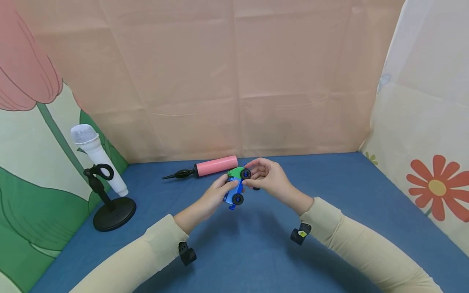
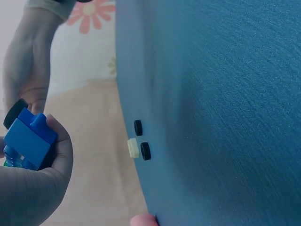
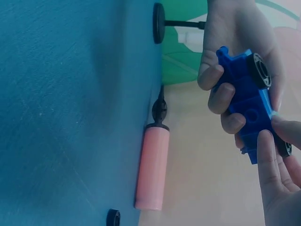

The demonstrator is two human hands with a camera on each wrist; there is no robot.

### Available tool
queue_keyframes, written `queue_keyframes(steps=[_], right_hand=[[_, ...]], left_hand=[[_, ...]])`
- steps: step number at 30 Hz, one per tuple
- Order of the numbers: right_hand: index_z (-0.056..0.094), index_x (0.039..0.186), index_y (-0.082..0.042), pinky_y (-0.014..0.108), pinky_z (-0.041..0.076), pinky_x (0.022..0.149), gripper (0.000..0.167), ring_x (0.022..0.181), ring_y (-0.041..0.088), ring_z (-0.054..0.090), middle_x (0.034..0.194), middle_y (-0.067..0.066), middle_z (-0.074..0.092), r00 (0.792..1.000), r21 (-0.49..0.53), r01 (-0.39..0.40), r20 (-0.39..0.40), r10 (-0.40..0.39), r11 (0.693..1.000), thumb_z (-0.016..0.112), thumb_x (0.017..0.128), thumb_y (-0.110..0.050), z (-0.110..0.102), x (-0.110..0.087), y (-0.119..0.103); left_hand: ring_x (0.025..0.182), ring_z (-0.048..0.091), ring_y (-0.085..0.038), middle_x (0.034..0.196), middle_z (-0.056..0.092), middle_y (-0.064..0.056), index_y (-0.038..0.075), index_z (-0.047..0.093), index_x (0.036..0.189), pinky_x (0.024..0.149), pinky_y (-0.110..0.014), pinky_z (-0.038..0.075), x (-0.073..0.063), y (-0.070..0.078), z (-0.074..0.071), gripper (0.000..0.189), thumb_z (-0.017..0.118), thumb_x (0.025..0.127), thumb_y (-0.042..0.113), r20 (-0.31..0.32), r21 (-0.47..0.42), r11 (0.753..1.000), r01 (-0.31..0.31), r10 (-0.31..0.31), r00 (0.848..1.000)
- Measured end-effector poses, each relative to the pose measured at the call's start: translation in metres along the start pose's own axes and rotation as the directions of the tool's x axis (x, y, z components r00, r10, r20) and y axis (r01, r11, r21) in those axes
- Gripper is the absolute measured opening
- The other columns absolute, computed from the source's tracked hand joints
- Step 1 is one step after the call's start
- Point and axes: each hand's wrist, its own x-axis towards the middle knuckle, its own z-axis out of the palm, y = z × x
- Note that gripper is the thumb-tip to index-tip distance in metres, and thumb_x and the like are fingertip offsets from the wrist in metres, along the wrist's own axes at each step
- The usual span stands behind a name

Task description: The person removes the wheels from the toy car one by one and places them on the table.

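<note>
A small toy car (image 1: 235,188), blue with a green part at one end and black wheels, is held up above the table. My left hand (image 1: 214,194) grips its blue body, thumb on one side and fingers curled round the other, as the right wrist view shows. At the green end, my right hand (image 1: 269,179) pinches a black wheel (image 1: 245,174) between thumb and fingers. The car's blue underside (image 3: 249,106) faces the right wrist camera. In the left wrist view, the left hand (image 2: 40,188) covers part of the car.
On the table (image 1: 256,252) lie two loose black wheels (image 2: 146,151) and a cream piece (image 2: 133,148), mostly behind the right hand in the head view. A pink hand pump (image 1: 217,166) lies at the back. At left, a white microphone (image 1: 100,158) leans in a black stand (image 1: 114,213).
</note>
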Motion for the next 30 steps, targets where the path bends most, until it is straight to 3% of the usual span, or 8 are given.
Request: queue_keyframes(steps=[6,15,22,30], right_hand=[[0.064,0.110,-0.003,0.039,0.058,0.072,0.035,0.072,0.018,0.068,0.089,0.015,0.070,0.999,-0.022,0.035,0.009,-0.035,0.999,0.079,0.079,-0.009,0.0013,-0.0003,0.0057],[0.066,0.102,-0.002,0.029,0.057,0.062,0.028,0.064,0.015,0.065,0.086,0.016,0.070,0.996,-0.049,0.088,-0.027,-0.090,0.995,0.080,0.079,-0.011,0.0020,0.0000,0.0090],[0.068,0.095,-0.005,0.026,0.051,0.055,0.021,0.060,0.016,0.061,0.081,0.011,0.070,0.992,-0.096,0.116,-0.043,-0.120,0.989,0.080,0.079,-0.010,0.0014,-0.0002,0.0084],[0.070,0.091,-0.008,0.027,0.053,0.056,0.018,0.061,0.016,0.063,0.077,0.007,0.070,0.989,-0.161,0.116,-0.076,-0.130,0.980,0.081,0.078,-0.014,0.0038,-0.0022,0.0067]], left_hand=[[0.104,0.064,-0.018,0.127,0.060,-0.020,0.007,0.034,0.144,0.087,-0.034,0.053,-0.0006,-0.0020,-0.0014,0.049,0.042,0.104,0.034,-0.004,0.009,1.000,0.015,-0.015,1.000],[0.097,0.063,-0.017,0.127,0.057,-0.024,0.007,0.038,0.140,0.079,-0.031,0.055,0.0023,-0.0035,0.0001,0.045,0.043,0.104,0.034,-0.040,0.051,0.999,0.011,-0.009,0.999],[0.088,0.064,-0.017,0.118,0.061,-0.018,0.006,0.040,0.139,0.074,-0.032,0.056,0.0052,-0.0039,0.0012,0.043,0.044,0.104,0.031,-0.079,0.122,0.992,0.025,-0.015,0.997],[0.103,0.056,-0.023,0.127,0.054,-0.013,0.009,0.038,0.141,0.078,-0.031,0.050,0.0058,-0.0010,0.0027,0.045,0.045,0.104,0.032,-0.106,0.186,0.982,0.040,-0.021,0.994]])
